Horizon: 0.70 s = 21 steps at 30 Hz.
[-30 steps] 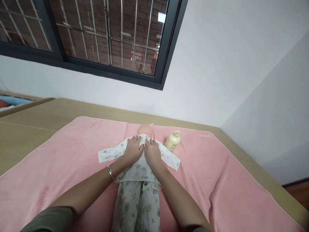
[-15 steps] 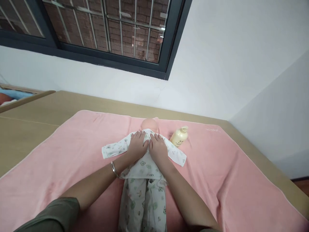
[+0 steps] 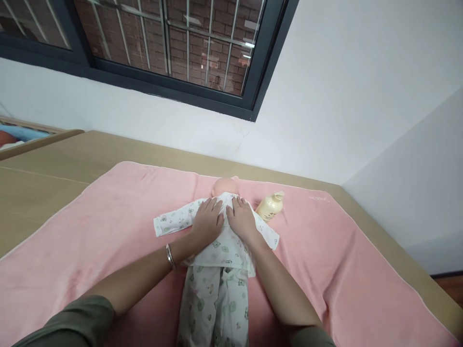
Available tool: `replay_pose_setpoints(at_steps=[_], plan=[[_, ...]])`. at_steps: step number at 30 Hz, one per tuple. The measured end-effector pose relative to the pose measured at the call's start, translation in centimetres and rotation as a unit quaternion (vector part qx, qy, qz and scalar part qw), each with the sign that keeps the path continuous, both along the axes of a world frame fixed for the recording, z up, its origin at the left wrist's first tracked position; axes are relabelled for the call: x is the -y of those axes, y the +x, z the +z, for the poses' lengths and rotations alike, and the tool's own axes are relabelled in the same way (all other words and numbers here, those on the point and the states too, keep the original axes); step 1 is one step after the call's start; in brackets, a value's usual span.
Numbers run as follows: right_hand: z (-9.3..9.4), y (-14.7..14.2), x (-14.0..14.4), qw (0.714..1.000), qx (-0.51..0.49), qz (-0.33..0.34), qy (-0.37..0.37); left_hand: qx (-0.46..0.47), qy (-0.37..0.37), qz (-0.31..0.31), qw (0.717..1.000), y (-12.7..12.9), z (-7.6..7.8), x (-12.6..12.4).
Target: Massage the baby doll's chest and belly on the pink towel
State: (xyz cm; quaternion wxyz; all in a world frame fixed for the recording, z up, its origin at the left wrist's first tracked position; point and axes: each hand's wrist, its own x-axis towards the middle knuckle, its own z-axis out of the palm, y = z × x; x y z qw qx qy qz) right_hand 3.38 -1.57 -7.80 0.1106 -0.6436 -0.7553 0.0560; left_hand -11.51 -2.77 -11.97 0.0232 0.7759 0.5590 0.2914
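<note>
A baby doll (image 3: 224,186) lies stretched out on a pink blanket (image 3: 123,207), its head toward the wall. It wears a white printed top (image 3: 221,248) with long sleeves spread to both sides and matching printed trousers (image 3: 231,301). My left hand (image 3: 208,220) rests flat on the left side of the doll's chest, fingers extended. On the right side of the chest lies my right hand (image 3: 243,219), also flat with its fingers out. Neither hand grips anything. A silver bangle (image 3: 170,257) circles my left wrist.
A cream pump bottle (image 3: 270,206) lies tilted on the blanket just right of the doll's sleeve. Beyond the blanket runs the wooden surface (image 3: 144,152), against a white wall (image 3: 202,135) with a dark-framed window (image 3: 249,103) above.
My right hand has shifted slightly to the right across the doll's chest, so the gap between the hands is a little wider. The camera view has moved slightly.
</note>
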Motion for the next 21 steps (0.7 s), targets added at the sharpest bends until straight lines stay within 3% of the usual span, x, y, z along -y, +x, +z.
replay_pose_setpoints(at_steps=[7, 10, 15, 18, 21], plan=[[-0.1, -1.0, 3.1, 0.998, 0.029, 0.038, 0.027, -0.020, -0.023, -0.063, 0.998, -1.8, 0.6, -2.0], [0.4, -0.6, 2.2, 0.999, 0.023, 0.047, 0.004, -0.035, -0.006, -0.028, 0.999, -1.0, 0.1, -0.8], [1.6, -1.0, -0.4, 0.999, 0.035, -0.030, -0.026, -0.033, 0.029, -0.007, 0.999, 0.5, -0.3, 1.2], [1.9, -1.5, 0.0, 0.998, 0.052, -0.035, -0.029, -0.002, 0.025, -0.016, 1.000, -0.1, -0.1, 0.2], [2.0, -1.8, 1.7, 0.997, 0.063, 0.005, -0.033, 0.027, 0.006, -0.049, 0.998, -1.3, 0.1, -1.6]])
